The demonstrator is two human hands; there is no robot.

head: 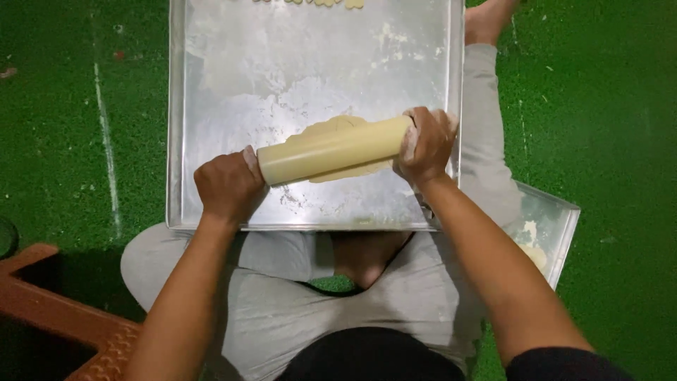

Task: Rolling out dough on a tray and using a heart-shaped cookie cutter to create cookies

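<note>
As you sit cross-legged on the green artificial turf, your left hand and right hand are each wrapped in a closed fist around an end of the pale cream cylindrical rolling pin. The pin lies tilted, its right end higher in the head view, and rests across a thin, flattened sheet of pale yellow dough whose edges show above and below it. The dough sits on the large, flour-dusted rectangular metal tray, toward its near right part, and the tray's near edge meets your grey-trousered knees. A smaller metal tray holding bits of dough lies just beside your right leg.
</note>
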